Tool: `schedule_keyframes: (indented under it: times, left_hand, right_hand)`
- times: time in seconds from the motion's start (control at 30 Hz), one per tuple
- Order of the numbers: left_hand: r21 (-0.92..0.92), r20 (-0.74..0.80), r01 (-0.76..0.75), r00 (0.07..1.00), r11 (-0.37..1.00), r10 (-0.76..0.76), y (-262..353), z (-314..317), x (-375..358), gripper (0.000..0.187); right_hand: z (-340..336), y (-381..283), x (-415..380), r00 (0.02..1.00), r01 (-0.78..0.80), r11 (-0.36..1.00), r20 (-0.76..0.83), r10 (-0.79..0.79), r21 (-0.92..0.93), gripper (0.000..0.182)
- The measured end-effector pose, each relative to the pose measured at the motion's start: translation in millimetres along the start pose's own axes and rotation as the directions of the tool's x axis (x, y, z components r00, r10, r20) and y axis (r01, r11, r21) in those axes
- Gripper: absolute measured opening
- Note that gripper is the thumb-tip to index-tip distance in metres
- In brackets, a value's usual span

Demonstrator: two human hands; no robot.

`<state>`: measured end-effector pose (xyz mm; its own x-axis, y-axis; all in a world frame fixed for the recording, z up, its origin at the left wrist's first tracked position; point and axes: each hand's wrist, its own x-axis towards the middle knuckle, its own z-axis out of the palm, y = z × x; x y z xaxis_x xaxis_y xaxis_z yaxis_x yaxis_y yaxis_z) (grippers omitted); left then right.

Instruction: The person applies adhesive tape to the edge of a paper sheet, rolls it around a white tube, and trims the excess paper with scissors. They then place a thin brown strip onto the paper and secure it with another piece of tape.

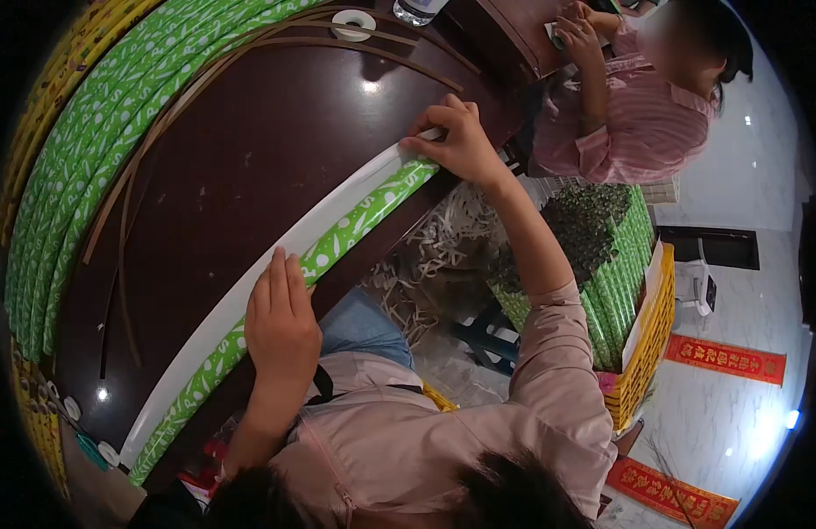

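Observation:
A sheet of green wrapping paper [364,220] with a white printed pattern lies along the near edge of the dark table, partly rolled into a long tube. Its white underside [276,256] shows as a strip on the far side. My left hand [283,309] rests flat on the tube near its middle, fingers stretched out. At the far right end, my right hand [452,139] pinches the paper's edge between thumb and fingers.
Finished green rolls [100,132] and yellow rolls [51,97] are stacked at the left. Brown strips [130,203], a tape roll [353,25] and a bottle [417,9] lie on the table [196,185]. A yellow basket [650,326] of green rolls stands right; another person [637,115] sits beyond.

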<state>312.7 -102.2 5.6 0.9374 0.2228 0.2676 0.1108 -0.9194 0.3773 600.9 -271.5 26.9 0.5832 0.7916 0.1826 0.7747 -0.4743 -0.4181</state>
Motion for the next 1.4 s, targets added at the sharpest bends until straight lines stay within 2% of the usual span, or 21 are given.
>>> schedule_keyframes:
  times: [0.23, 0.3, 0.57, 0.9, 1.27, 1.4]
  left_hand:
    - [-0.018, 0.005, 0.001, 1.0, 1.0, 0.0, -0.5, -0.2, 0.1, 0.045]
    - [0.034, 0.028, 0.003, 1.0, 0.999, -0.004, -0.4, -0.5, -0.4, 0.041]
    - [0.045, 0.018, -0.007, 1.0, 0.999, 0.006, 0.8, -0.7, 0.2, 0.041]
    - [0.046, 0.024, -0.007, 1.0, 0.999, 0.006, 0.5, -1.0, -0.3, 0.041]
    - [0.073, 0.006, -0.015, 1.0, 0.997, 0.015, 0.2, 1.9, -2.4, 0.04]
    - [0.093, -0.017, -0.025, 0.999, 0.995, 0.027, -0.4, 3.3, -3.8, 0.039]
  right_hand:
    - [1.1, -2.7, -0.1, 0.999, -0.039, 0.999, 0.012, 0.04, -0.03, 0.021]
    - [0.5, -4.9, 0.0, 0.999, -0.052, 0.997, 0.009, 0.052, -0.048, 0.021]
    - [3.9, -1.7, -1.1, 0.997, -0.075, 0.996, 0.005, 0.076, -0.045, 0.022]
    - [7.9, -2.8, 0.1, 0.999, -0.044, 0.994, -0.011, 0.043, -0.101, 0.019]
    - [4.8, -12.6, 1.5, 0.986, -0.156, 0.98, 0.039, 0.162, -0.121, 0.021]
    - [0.2, -18.0, 3.6, 0.988, -0.132, 0.973, 0.056, 0.145, -0.19, 0.019]
